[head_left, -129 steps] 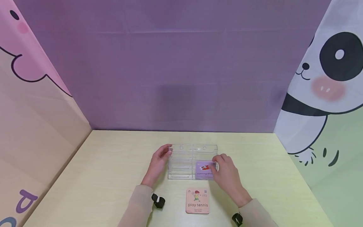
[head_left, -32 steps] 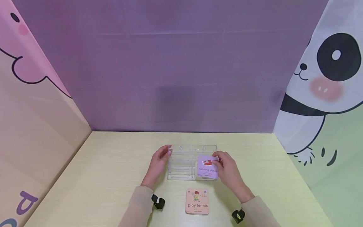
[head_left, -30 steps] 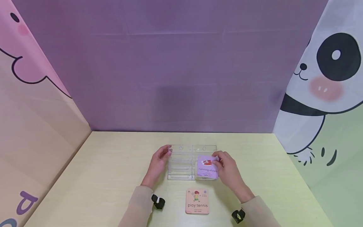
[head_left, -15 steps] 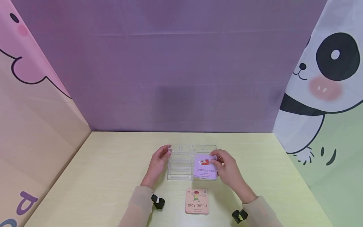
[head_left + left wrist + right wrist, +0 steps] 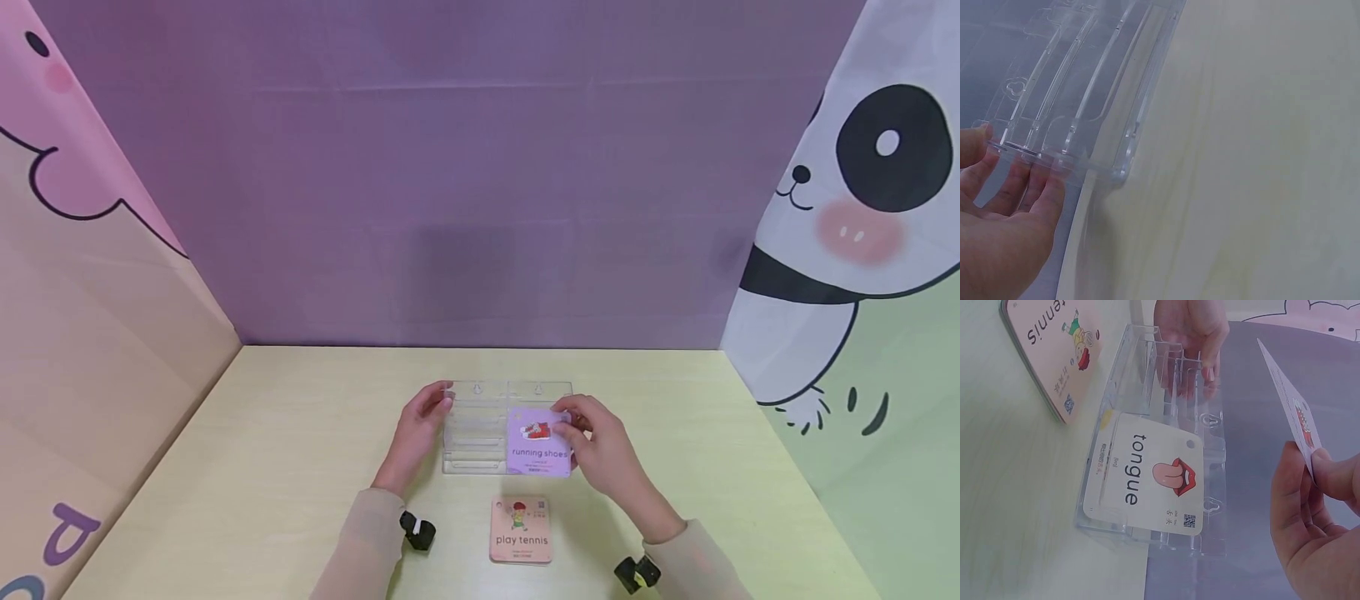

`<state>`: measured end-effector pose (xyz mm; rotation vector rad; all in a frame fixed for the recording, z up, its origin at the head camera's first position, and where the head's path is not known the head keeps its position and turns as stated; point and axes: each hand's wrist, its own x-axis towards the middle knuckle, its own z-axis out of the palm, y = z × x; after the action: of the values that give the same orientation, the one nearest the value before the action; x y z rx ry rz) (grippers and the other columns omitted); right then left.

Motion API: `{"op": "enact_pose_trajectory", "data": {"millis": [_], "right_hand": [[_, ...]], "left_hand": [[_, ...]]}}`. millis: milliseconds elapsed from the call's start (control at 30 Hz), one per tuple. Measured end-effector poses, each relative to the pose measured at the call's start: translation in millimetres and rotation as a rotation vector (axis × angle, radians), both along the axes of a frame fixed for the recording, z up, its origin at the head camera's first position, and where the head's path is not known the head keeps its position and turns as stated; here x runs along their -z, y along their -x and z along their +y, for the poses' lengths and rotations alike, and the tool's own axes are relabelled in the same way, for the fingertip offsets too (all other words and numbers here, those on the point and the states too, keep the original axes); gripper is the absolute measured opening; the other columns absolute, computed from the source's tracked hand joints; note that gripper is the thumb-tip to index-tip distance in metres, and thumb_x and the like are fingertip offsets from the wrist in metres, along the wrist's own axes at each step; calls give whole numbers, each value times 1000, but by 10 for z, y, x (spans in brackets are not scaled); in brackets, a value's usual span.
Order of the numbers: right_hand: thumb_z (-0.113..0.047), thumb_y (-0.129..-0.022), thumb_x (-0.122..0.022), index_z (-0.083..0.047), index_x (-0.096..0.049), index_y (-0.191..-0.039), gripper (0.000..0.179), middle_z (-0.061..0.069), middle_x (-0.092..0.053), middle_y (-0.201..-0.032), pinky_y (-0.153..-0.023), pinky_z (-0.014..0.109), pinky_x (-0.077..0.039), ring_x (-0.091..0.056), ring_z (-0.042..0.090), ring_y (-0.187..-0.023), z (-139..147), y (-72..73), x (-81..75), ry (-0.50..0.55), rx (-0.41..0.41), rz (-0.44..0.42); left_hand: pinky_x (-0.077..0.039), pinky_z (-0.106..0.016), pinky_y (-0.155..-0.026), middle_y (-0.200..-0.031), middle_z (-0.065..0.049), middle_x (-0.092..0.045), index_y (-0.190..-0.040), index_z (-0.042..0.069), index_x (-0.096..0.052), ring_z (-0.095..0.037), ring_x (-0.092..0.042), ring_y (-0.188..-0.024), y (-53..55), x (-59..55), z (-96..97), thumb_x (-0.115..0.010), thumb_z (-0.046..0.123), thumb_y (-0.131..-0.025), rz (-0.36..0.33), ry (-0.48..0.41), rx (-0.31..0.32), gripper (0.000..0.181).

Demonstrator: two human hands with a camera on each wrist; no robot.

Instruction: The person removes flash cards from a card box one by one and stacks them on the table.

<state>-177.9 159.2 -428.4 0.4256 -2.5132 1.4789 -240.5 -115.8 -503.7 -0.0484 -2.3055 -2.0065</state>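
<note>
My right hand (image 5: 607, 454) pinches a purple "running shoes" flashcard (image 5: 538, 442) by its right edge between thumb and fingers. In the right wrist view this card (image 5: 1294, 412) stands apart from the clear plastic card holder (image 5: 1129, 365). A white "tongue" flashcard (image 5: 1147, 475) sits in one of the holder's lower compartments; from the head view the purple card hides it. My left hand (image 5: 412, 433) grips the left side of the holder (image 5: 475, 433), its thumb on one face and fingers on the other, as the left wrist view shows at the holder's edge (image 5: 1054, 153).
A stack of flashcards (image 5: 521, 542) topped by a pink "play tennis" card lies on the pale wooden table (image 5: 315, 433), in front of the holder. Behind the table hangs a purple cloth (image 5: 480, 167); printed cloths flank both sides.
The purple card was in the lower right of the holder in the oldest frame. It has since been raised out, then shifted slightly left. My left hand keeps its grip on the holder.
</note>
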Motion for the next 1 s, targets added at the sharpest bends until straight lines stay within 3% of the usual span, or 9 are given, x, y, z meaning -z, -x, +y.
{"op": "enact_pose_trajectory", "data": {"millis": [100,633,800,1000], "right_hand": [[8,-92,-68,-6,-66,-110,23,7,-57,-91,-48,36,-56,-58,22,-75,-12,-8,-9,12,-3,-24],[8,-91,-69,-6,-66,-110,24,6,-56,-87,-47,34,-55,-56,22,-75,-30,-94,-29,-6,-7,-21],[9,-91,-69,-7,-66,-108,24,6,-55,-86,-48,40,-56,-57,22,-74,-38,-116,-8,7,-7,-62],[8,-91,-68,-8,-66,-108,23,6,-55,-85,-47,38,-56,-59,21,-73,-55,-147,15,44,-12,-118]], "left_hand": [[-36,-48,-114,-133,-13,-60,-143,11,-57,-29,-52,-129,9,11,-8,-57,14,-105,-1,-5,0,38],[-37,-46,-113,-132,-14,-61,-143,8,-56,-29,-53,-126,13,-13,-1,-57,14,-105,5,-3,1,38],[-37,-46,-112,-131,-14,-62,-141,9,-58,-29,-53,-126,22,-9,-3,-57,12,-105,8,-6,-5,37],[-36,-46,-113,-132,-14,-61,-142,9,-57,-29,-53,-126,16,-2,1,-56,13,-105,12,-6,0,37]]}}
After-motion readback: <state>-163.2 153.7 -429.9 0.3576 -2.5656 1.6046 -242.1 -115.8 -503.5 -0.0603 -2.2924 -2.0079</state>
